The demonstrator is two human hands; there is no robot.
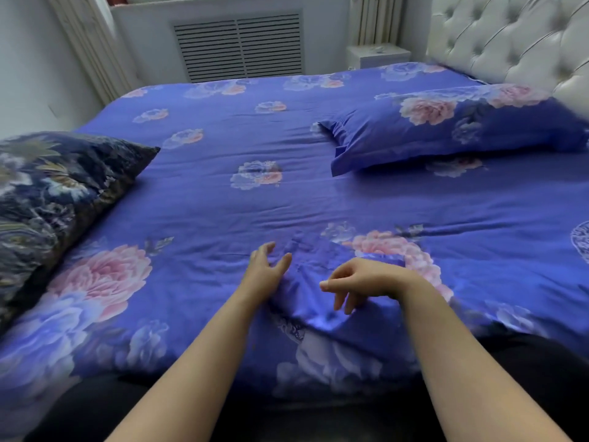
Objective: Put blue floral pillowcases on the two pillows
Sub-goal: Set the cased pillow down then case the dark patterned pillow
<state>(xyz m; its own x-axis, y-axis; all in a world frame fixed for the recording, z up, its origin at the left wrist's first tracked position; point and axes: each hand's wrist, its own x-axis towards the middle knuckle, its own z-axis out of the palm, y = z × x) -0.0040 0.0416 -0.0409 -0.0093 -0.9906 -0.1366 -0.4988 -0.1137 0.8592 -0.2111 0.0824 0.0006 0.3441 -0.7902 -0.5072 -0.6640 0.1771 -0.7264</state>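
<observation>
Near edge: left hand [266, 270] over a loose pillowcase [322, 301], fingers spread and relaxed, gripping nothing. Right hand [360, 283] just beside it, fingers hanging loosely curled above the same cloth, holding nothing. Pillowcase: thin smooth blue fabric, rumpled, pink floral print, lying flat on the matching bedspread [223, 205]. Left: bare pillow [54, 199], dark navy patterned cover, plump, pointed corner. Further right: pillow already cased [446, 122] in blue floral, flanged edge, near the tufted white headboard [510, 39]. Far wall: slatted vent [239, 46]. No readable writing
</observation>
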